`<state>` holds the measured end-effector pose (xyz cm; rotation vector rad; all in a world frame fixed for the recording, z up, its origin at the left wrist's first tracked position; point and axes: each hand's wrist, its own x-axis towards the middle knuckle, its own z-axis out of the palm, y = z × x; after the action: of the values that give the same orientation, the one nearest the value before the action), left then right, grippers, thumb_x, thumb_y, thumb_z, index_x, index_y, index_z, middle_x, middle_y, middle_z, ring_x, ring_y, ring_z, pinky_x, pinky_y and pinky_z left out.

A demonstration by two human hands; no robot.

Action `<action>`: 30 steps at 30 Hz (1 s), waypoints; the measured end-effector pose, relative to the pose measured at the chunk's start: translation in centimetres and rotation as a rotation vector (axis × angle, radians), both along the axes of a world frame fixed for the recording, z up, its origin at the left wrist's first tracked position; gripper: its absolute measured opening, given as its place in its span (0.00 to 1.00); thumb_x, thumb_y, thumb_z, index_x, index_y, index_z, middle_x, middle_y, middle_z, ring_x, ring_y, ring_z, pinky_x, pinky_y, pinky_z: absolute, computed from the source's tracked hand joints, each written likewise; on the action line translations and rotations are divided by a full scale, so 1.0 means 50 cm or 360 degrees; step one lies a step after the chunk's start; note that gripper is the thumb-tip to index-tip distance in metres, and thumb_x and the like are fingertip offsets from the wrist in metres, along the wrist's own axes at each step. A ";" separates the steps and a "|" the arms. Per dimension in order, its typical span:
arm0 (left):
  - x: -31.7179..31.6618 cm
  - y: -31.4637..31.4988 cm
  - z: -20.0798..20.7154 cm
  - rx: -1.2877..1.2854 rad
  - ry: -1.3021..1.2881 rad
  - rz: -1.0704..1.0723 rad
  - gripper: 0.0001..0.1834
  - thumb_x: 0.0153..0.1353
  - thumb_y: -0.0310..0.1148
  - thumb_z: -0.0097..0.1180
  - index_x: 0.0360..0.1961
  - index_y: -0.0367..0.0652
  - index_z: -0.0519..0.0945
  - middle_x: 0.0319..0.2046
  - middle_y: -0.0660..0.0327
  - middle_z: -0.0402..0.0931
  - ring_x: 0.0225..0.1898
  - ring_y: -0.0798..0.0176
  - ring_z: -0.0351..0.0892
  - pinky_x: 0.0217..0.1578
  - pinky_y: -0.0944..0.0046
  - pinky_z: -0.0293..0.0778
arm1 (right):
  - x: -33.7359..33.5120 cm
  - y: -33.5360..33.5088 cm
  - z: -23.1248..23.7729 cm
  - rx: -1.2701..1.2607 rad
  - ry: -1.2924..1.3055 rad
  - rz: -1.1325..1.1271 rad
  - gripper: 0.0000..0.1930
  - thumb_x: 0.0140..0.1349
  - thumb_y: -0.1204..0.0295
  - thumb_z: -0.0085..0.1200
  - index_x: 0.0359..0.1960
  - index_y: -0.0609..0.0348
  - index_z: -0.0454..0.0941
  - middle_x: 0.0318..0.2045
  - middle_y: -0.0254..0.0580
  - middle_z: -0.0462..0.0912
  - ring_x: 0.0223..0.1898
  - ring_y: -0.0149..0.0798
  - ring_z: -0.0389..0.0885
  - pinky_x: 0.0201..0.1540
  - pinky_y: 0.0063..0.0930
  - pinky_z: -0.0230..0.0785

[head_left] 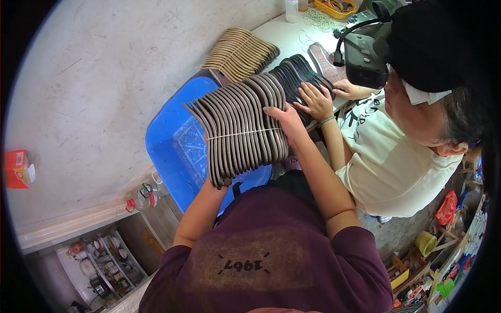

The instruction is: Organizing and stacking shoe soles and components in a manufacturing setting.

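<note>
I hold a thick bundle of grey-brown shoe insoles [237, 130], bound across the middle by a pale band, over a blue plastic tub [172, 146]. My right hand [286, 119] grips the bundle's upper right side, fingers spread over the outer insoles. My left hand [218, 185] supports it from below and is mostly hidden behind the lower ends of the insoles.
A co-worker in a cream shirt [386, 167] stands close on the right, both hands [315, 99] on a fanned row of black insoles [292, 73] on the white table [282, 31]. Tan insoles [240, 52] lie behind. A yellow tray [334, 8] and a bottle [146, 197] are nearby.
</note>
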<state>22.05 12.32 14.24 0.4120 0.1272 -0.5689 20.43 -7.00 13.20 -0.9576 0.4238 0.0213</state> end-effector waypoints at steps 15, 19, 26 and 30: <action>-0.011 0.020 0.017 0.0384 -0.0142 -0.0270 0.25 0.68 0.50 0.46 0.54 0.39 0.75 0.45 0.58 0.80 0.44 0.64 0.81 0.47 0.63 0.79 | -0.004 0.010 0.013 -0.0025 -0.0063 -0.0001 0.24 0.52 0.70 0.63 0.51 0.66 0.73 0.41 0.42 0.82 0.38 0.32 0.81 0.45 0.25 0.74; -0.015 0.028 0.021 0.0480 -0.0182 -0.0334 0.26 0.68 0.50 0.46 0.54 0.39 0.75 0.45 0.58 0.80 0.44 0.64 0.81 0.47 0.63 0.79 | -0.006 0.013 0.015 -0.0017 -0.0047 0.0028 0.25 0.52 0.71 0.62 0.52 0.67 0.73 0.42 0.43 0.82 0.39 0.32 0.81 0.45 0.25 0.74; -0.021 0.039 0.027 0.0651 -0.0252 -0.0436 0.26 0.68 0.50 0.46 0.54 0.39 0.75 0.45 0.58 0.80 0.44 0.64 0.81 0.47 0.63 0.78 | -0.016 0.023 0.025 0.0095 -0.0064 0.0065 0.25 0.54 0.73 0.63 0.53 0.65 0.72 0.42 0.42 0.82 0.39 0.32 0.81 0.44 0.25 0.75; -0.028 0.054 0.031 0.0748 -0.0292 -0.0492 0.26 0.68 0.50 0.46 0.54 0.38 0.75 0.45 0.58 0.80 0.44 0.64 0.81 0.47 0.63 0.78 | -0.023 0.028 0.029 0.0165 -0.0165 0.0070 0.25 0.55 0.75 0.62 0.55 0.64 0.70 0.44 0.41 0.81 0.40 0.31 0.81 0.44 0.24 0.75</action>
<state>20.68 15.02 15.80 0.9488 0.0182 -0.8034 19.26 -5.62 14.65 -0.8614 0.3031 0.0329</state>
